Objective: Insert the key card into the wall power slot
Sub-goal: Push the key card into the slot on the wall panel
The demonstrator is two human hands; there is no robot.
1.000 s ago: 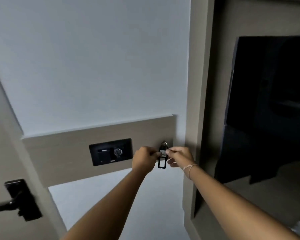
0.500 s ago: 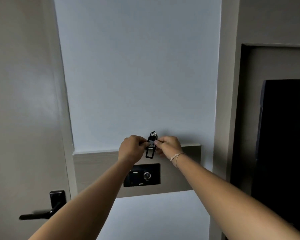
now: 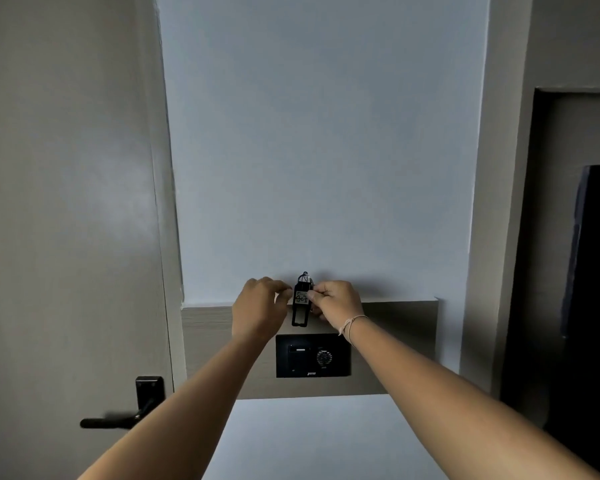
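Observation:
A small black key card (image 3: pixel 301 306) with a white handwritten label and a ring on top hangs upright between my hands. My left hand (image 3: pixel 260 311) pinches its left edge, and my right hand (image 3: pixel 336 303) pinches its right edge. Directly below the card is the black wall power slot panel (image 3: pixel 313 355), set in a wood-grain band (image 3: pixel 395 341). The panel has a slot on its left half and a round dial on its right half. The card's lower end hangs a little above the panel, apart from it.
A grey door (image 3: pixel 66 237) with a black lever handle (image 3: pixel 118 415) stands at the left. A pale wall (image 3: pixel 319 150) fills the middle. A dark opening (image 3: pixel 589 306) in a grey frame is at the right.
The view has swung left and up, so the door and handle came into sight. Both hands keep the card and now hold it above the panel rather than to its right.

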